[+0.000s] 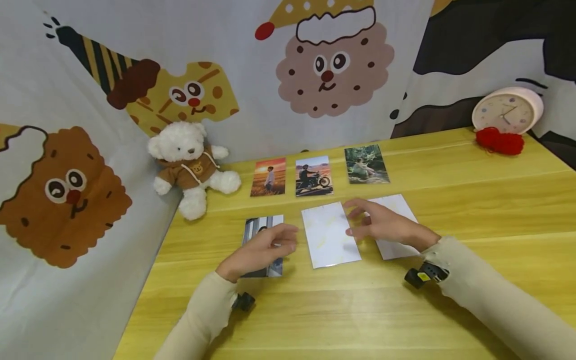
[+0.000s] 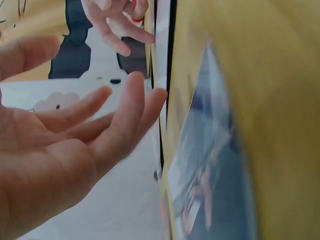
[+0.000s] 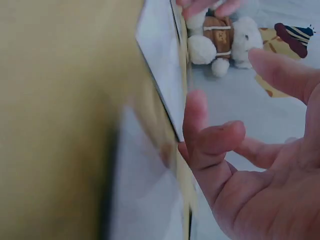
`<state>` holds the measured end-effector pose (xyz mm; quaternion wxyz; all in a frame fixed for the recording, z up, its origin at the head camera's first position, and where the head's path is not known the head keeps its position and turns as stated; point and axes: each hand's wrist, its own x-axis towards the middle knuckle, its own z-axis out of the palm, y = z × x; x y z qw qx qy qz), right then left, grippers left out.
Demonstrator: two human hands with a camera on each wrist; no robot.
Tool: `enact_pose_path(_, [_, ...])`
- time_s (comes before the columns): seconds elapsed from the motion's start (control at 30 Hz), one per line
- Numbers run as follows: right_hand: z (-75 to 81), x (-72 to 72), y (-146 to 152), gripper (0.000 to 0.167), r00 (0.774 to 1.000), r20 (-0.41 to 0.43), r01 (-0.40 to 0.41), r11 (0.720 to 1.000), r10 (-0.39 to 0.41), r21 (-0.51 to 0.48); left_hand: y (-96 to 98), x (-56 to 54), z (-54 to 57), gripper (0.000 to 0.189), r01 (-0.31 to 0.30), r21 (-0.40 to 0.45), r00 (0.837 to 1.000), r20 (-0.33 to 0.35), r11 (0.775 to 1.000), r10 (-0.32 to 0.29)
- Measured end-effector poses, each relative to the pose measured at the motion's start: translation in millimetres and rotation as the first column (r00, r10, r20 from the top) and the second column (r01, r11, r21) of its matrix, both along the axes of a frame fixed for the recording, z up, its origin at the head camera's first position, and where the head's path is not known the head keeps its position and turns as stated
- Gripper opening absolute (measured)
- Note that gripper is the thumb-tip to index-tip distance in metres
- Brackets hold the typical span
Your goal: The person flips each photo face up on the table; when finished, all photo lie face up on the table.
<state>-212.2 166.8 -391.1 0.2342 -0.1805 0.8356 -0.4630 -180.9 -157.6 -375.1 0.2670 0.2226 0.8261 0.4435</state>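
My left hand hovers over a face-up photo, covering much of its picture. Relaxed fingers with nothing in them show in the left wrist view, beside the glossy photo. My right hand is over a blank white card, hiding part of it. Its fingertips lie by the right edge of the middle white card; whether they touch it I cannot tell. In the right wrist view the right hand's fingers are loosely bent, with nothing pinched between them.
Behind the cards lie a sunset field photo, a motorcycle photo and a forest stream photo. A white teddy bear sits back left. Red yarn and a round clock are at the back right of the wooden table.
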Motion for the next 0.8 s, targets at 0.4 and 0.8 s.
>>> enact_pose_path(0.4, [-5.6,31.1,5,0.075,0.992,0.128,0.037,0.977,-0.01,-0.21,13.4,1.4,-11.6,0.047,-0.051,0.007,0.998,0.04,0.999,0.051])
enact_pose_path(0.8, [-3.0,36.7,-8,0.074,1.0,-0.001,-0.008,0.993,0.008,-0.121,16.1,-0.2,-14.7,0.045,-0.25,0.21,0.966,0.125,0.945,0.228])
